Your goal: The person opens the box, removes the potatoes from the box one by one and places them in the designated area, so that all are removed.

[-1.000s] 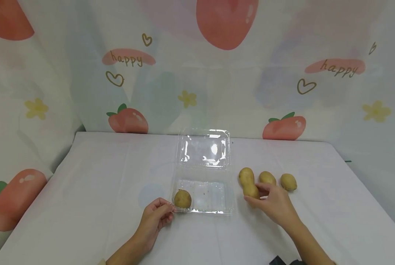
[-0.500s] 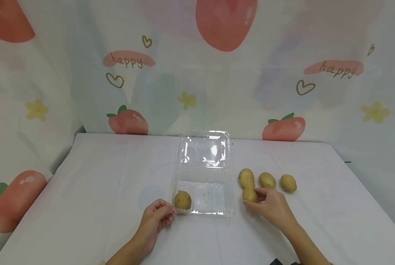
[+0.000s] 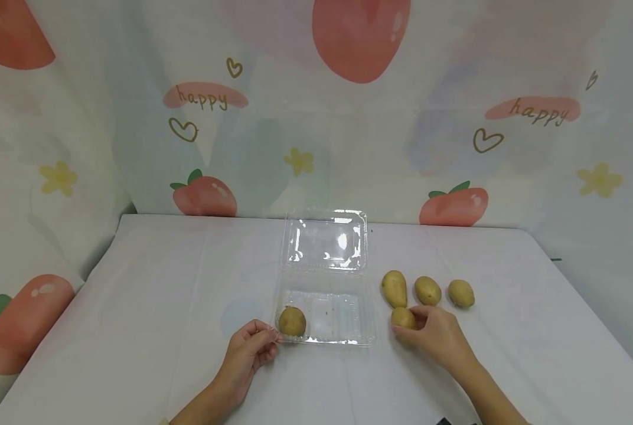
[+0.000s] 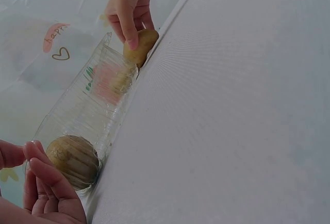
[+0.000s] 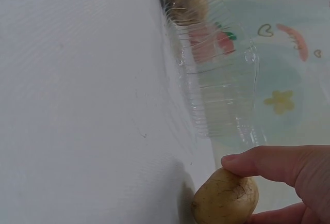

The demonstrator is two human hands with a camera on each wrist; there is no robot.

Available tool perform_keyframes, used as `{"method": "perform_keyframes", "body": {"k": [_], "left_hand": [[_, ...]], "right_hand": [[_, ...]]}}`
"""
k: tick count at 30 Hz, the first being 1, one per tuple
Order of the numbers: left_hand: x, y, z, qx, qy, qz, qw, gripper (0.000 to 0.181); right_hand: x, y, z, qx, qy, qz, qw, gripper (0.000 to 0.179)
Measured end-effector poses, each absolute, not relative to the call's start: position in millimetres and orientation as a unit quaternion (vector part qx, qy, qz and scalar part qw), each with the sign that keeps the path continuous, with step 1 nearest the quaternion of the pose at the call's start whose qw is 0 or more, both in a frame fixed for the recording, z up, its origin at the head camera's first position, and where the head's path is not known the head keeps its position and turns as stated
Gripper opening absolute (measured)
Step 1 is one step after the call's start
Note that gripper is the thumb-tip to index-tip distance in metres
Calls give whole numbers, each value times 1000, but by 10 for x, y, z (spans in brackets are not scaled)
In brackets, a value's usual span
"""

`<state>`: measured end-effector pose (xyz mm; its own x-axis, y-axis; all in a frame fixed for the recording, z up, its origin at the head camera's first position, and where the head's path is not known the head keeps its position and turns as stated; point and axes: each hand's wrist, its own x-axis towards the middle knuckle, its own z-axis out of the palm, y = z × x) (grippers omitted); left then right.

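Note:
A clear plastic clamshell box (image 3: 339, 341) lies with its lid (image 3: 324, 239) folded back, in the middle of the head view. One potato (image 3: 292, 321) sits in its near left corner. My left hand (image 3: 251, 354) pinches the box's rim at that corner, beside the potato. To the right of the box, my right hand (image 3: 437, 333) holds a potato (image 3: 403, 319) between thumb and fingers. In the right wrist view this potato (image 5: 226, 198) is close to the cloth; whether it touches is unclear. Behind it lies a longer potato (image 3: 394, 288).
Two more potatoes stand to the right, one in the middle (image 3: 428, 290) and one at the far right (image 3: 461, 293). White cloth (image 3: 162, 307) covers the table. A printed curtain (image 3: 316, 118) rises at the back edge. A dark object (image 3: 444, 421) shows at the bottom edge.
My right hand has moved the held potato slightly toward me, and more of the longer potato behind it now shows. The left hand and the box stay in place.

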<state>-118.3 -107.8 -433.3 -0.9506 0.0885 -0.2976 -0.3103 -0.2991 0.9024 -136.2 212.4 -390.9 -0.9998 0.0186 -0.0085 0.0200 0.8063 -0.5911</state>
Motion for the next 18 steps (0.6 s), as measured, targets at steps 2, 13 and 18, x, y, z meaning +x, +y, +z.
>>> {"method": "perform_keyframes", "body": {"k": [2,13,18], "left_hand": [[-1182,-1078,-4334,-96,579,800,124,8],[-1184,-1080,-4341,-89,582,799,125,8],[-1185,-1078,-4335,-89,583,798,124,7]], "right_hand": [[-1359,2125,-3918,11,951,-309,0,40],[-1365,2136,-3961,9,956,-294,4,42],[-1362,2128,-3972,15,957,-291,5,38]]}}
